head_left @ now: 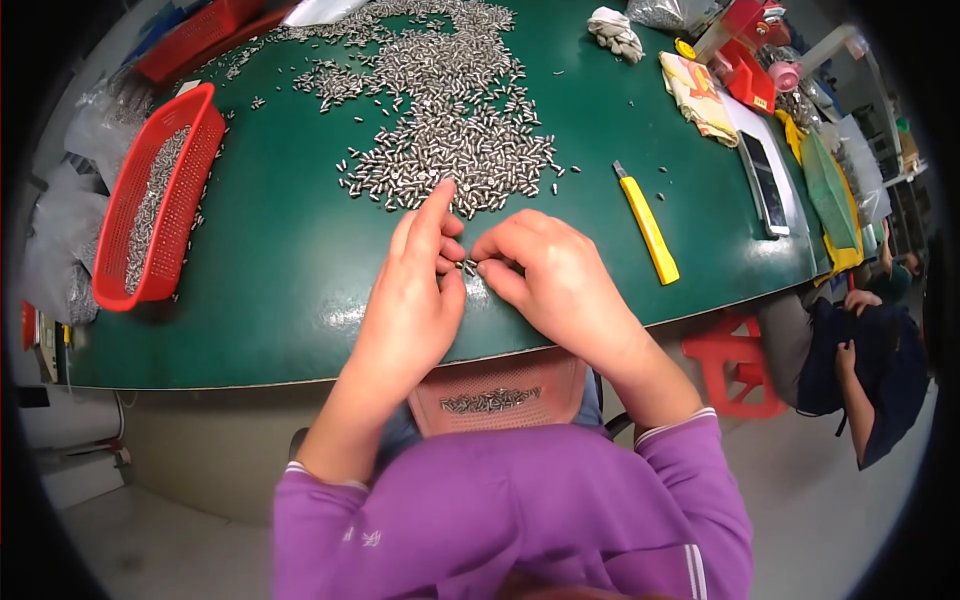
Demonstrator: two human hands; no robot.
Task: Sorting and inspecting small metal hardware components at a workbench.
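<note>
A heap of small shiny metal pins (450, 150) spreads over the green table and tapers toward me. My left hand (415, 280) rests at its near edge, the index finger stretched out to the pins and the other fingers loosely bent, apart from the thumb. Close beside it, my right hand (550, 270) has thumb and index finger pinched at a metal pin (470, 267) in the gap between both hands. The fingertips partly hide the few pins there. In my lap, below the table edge, sits a pink basket (440, 415) with a layer of pins in it.
A red perforated basket (205, 150) of pins stands at the left. To the right lie a yellow utility knife (648, 228), a phone (765, 185) and a cloth (697, 97). White gloves (615, 35) lie farther back. A red stool (735, 365) and another person (865, 350) are at the right.
</note>
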